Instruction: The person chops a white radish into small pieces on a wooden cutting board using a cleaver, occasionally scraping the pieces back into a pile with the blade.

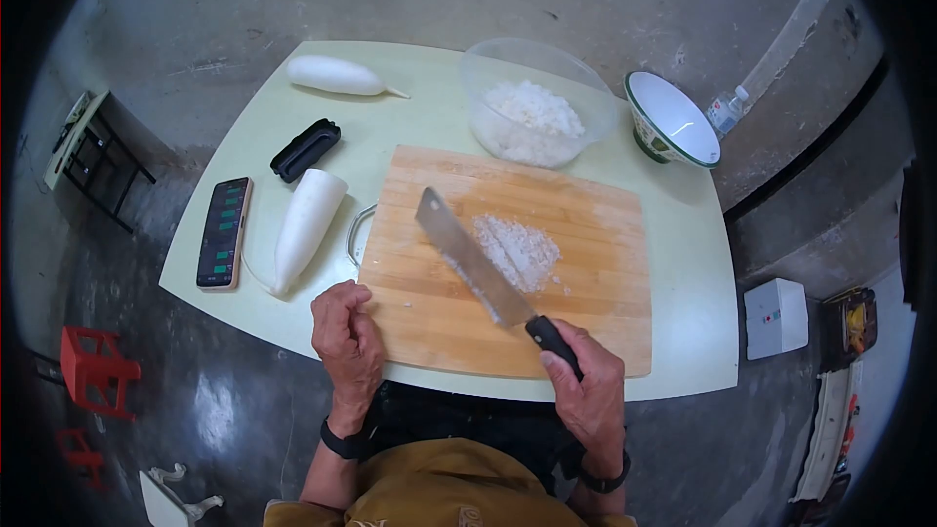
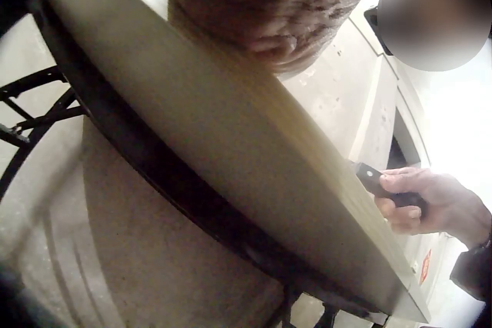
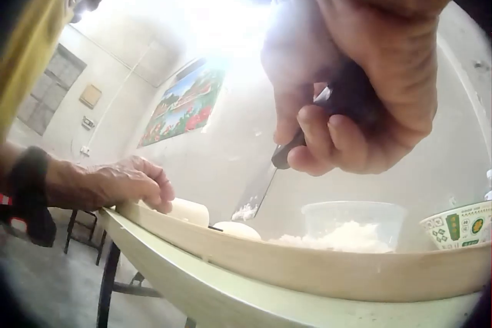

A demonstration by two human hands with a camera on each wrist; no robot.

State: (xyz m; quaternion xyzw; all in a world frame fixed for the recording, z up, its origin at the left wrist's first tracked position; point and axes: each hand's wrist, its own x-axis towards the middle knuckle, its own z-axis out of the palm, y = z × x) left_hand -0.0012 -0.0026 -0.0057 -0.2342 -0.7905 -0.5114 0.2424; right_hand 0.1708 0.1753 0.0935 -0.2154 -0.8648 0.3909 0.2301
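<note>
A cleaver [image 1: 475,259] is held over a cutting board [image 1: 605,234], beside finely chopped white pieces [image 1: 517,251].
On the left of the pale worktop [image 1: 688,303] lie a phone [image 1: 224,234], a black case [image 1: 305,149] and two white radishes, one cut [image 1: 310,224] and one whole [image 1: 342,76]; the left hand [image 1: 349,337], its fingers loosely bent, rests at the board's near left edge; the cleaver slants over the middle of the board, its blade above the wood with white bits stuck to it; the chopped pieces lie on the board just right of the blade; behind the board stands a clear bowl [image 1: 475,88] of white shreds [image 1: 535,109]; the right hand [image 1: 590,385] has its fingers wrapped round the cleaver's black handle; a green-rimmed bowl [image 1: 673,119] stands at the far right.
</note>
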